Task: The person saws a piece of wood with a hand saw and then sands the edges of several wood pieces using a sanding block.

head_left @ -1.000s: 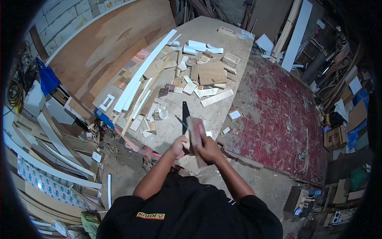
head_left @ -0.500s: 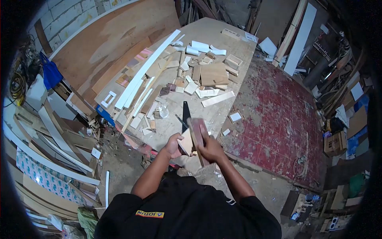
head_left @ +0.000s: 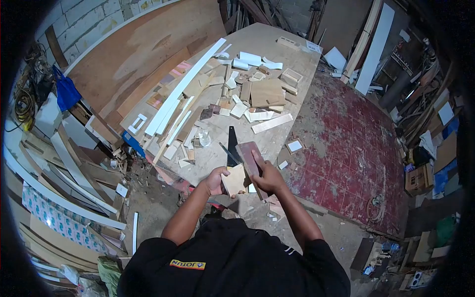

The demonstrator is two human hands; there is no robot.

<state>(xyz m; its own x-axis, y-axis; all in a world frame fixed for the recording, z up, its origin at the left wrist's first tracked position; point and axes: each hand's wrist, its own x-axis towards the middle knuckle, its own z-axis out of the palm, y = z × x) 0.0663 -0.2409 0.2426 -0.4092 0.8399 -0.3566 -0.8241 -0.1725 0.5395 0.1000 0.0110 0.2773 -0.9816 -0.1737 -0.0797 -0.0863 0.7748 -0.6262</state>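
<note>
My left hand (head_left: 215, 181) is closed around the edge of a small pale wood piece (head_left: 234, 179), its broad face turned up. My right hand (head_left: 267, 177) grips a long sanding block (head_left: 248, 152) with a reddish-brown face, tilted at the right edge of the wood piece. Whether block and wood touch is hard to see. Just beyond both hands, a black saw blade (head_left: 231, 136) lies on the worktable (head_left: 210, 166), with a thin pencil-like stick (head_left: 227, 151) beside it. A clear plastic cup (head_left: 204, 139) stands to the left.
Wood offcuts (head_left: 267, 93) and curled white strips (head_left: 247, 60) cover the table's middle. Long white strips (head_left: 185, 86) lie along its left side. A red tiled surface (head_left: 346, 153) is on the right. Curved boards (head_left: 64, 183) lean at the left, near a blue bag (head_left: 67, 91).
The sanding block has moved slightly right and leans away from the wood piece. The wood piece's face is turned more toward me and shows more fully.
</note>
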